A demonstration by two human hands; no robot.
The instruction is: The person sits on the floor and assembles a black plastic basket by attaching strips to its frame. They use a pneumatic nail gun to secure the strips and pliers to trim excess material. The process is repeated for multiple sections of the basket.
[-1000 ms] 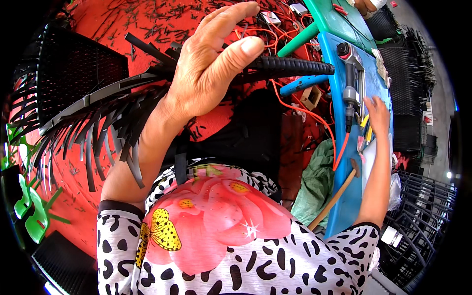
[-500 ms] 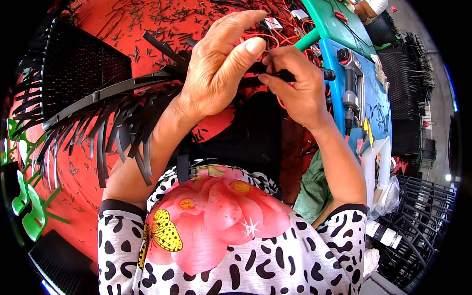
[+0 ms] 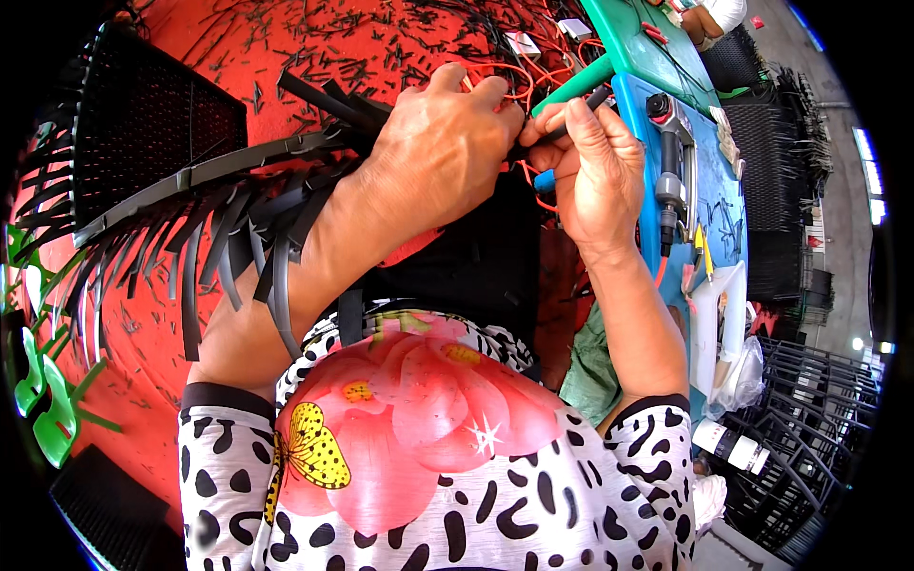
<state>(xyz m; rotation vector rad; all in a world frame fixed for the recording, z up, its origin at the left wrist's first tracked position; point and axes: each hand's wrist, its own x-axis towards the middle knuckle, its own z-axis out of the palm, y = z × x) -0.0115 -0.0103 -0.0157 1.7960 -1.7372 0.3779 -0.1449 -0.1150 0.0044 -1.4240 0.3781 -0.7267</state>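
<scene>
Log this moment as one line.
right hand: pinching black strip; left hand: alongside, contact unclear; grey tool: on blue table

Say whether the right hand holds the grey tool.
No, the right hand holds a black strip; the grey tool lies on the blue table.

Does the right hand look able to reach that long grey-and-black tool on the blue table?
Probably yes: the tool lies uncovered nearby, though the right hand pinches a black strip.

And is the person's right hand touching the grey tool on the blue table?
Apart: the head view shows blue table between the right hand and grey tool.
</scene>
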